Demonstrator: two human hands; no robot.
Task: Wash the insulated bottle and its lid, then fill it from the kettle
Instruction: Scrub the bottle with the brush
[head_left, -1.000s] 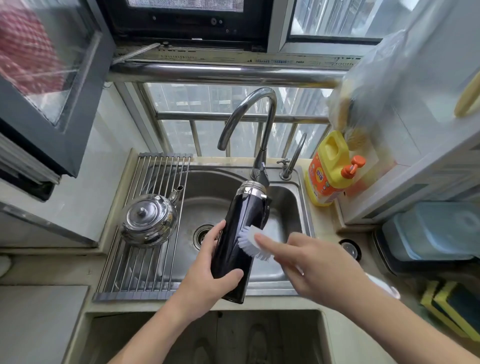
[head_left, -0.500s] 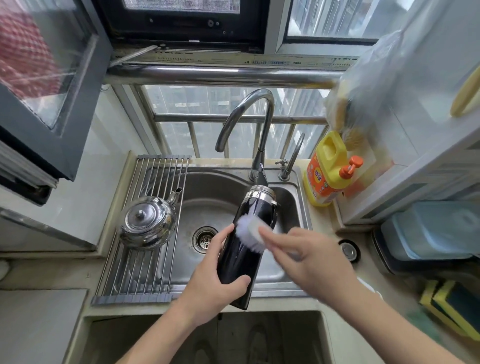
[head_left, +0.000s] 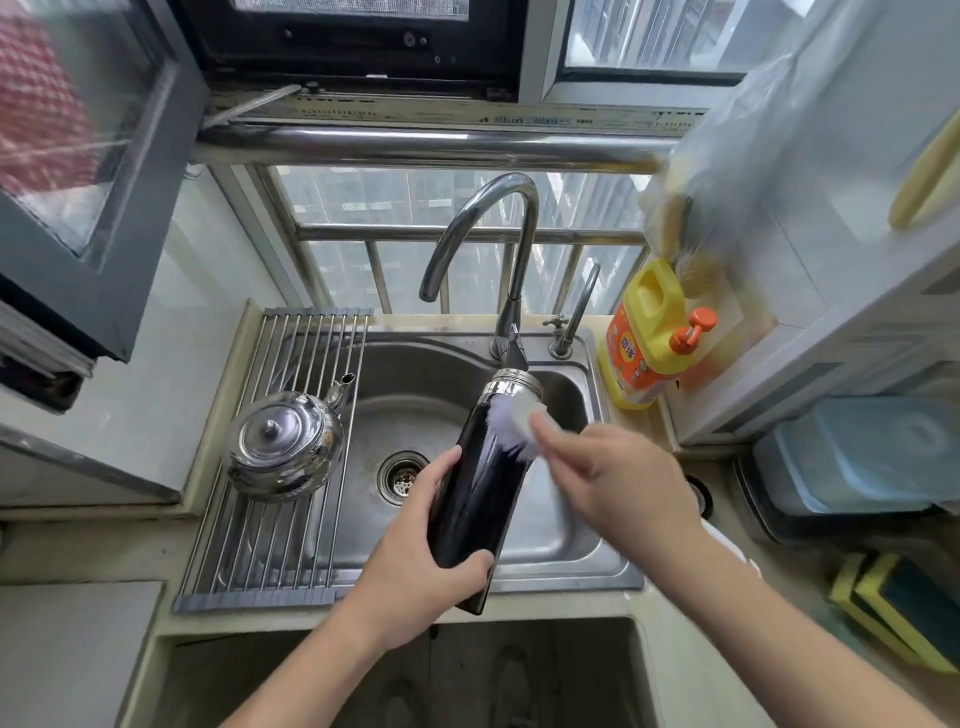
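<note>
White brush (head_left: 511, 423) held tight in right hand (head_left: 618, 483) fingers, pressed just under the steel mouth of the black bottle (head_left: 483, 483). Left hand (head_left: 415, 561) wrapped round its bottom end. Bottle tilted, mouth pointing up and away over the sink (head_left: 452, 374). Kettle (head_left: 283, 447) off to the left.

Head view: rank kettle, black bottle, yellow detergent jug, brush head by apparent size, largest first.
1. black bottle (nearest camera).
2-3. kettle, yellow detergent jug: too alike.
4. brush head.
</note>
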